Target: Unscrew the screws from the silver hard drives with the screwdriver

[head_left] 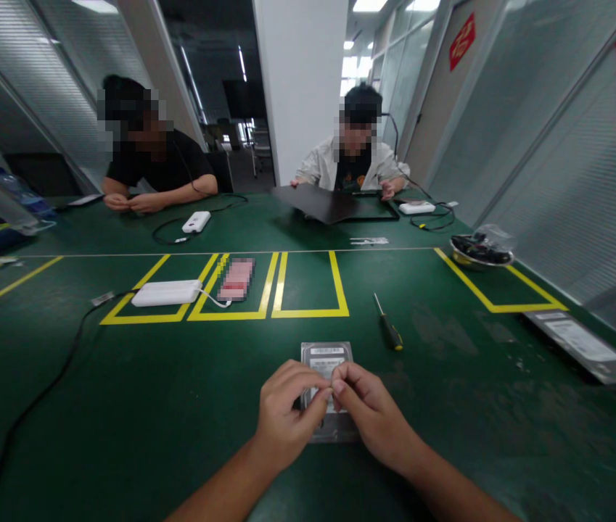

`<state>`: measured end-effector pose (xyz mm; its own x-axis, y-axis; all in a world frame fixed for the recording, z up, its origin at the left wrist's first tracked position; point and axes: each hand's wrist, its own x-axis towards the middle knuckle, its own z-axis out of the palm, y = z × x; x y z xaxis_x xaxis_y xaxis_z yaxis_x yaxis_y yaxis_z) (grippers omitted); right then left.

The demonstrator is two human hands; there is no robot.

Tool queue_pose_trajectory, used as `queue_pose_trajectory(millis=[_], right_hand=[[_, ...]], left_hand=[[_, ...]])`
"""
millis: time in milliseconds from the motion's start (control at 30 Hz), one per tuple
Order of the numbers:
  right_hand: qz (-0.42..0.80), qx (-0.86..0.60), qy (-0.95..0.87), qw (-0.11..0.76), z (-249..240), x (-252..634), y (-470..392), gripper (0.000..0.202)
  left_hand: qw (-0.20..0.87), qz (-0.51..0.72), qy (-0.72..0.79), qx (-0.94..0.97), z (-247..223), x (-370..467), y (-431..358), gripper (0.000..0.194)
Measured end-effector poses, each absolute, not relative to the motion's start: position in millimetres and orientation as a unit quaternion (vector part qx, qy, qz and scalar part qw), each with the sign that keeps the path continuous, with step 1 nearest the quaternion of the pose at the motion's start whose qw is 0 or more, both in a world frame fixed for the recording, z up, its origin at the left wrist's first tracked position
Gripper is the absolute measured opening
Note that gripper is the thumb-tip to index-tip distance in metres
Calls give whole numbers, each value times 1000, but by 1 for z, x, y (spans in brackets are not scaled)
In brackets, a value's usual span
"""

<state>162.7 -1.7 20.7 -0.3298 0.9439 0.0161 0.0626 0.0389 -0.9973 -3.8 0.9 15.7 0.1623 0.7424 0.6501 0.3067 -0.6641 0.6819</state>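
Work surface: a green table mat [122, 406] marked with yellow taped rectangles [310, 286], scuffed toward the right. A hard drive [325, 355] lies flat near the front edge, label up. The left hand [286, 417] and right hand [370, 413] meet over it, fingertips pinched together; whether they grip anything small cannot be told. A screwdriver [388, 325] lies just right of the drive. A white power bank [166, 293] sits in the left rectangle. Two people sit at the far side. Glass partitions with blinds line both sides of the room.
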Motion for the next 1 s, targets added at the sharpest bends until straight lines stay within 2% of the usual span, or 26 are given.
queue_pose_trajectory(millis=[167, 300, 533, 600, 700, 867, 1000], right_hand=[[492, -455, -615, 417, 19, 163, 0, 26], [430, -466, -658, 407, 23, 167, 1, 18], [265, -479, -789, 279, 29, 181, 5, 13], [211, -482, -814, 246, 28, 186, 5, 19], [170, -476, -841, 192, 23, 194, 2, 40], [218, -448, -860, 113, 18, 204, -6, 77], [246, -438, -859, 103, 16, 208, -8, 85]], left_hand=[[221, 532, 409, 708, 18, -9, 3, 5], [237, 516, 463, 680, 18, -19, 10, 9], [270, 497, 507, 651, 14, -27, 23, 13], [271, 491, 513, 650, 13, -26, 25, 14], [268, 478, 525, 651, 13, -24, 27, 15], [270, 467, 538, 648, 8, -23, 31, 19], [269, 458, 533, 658, 8, -22, 33, 20]])
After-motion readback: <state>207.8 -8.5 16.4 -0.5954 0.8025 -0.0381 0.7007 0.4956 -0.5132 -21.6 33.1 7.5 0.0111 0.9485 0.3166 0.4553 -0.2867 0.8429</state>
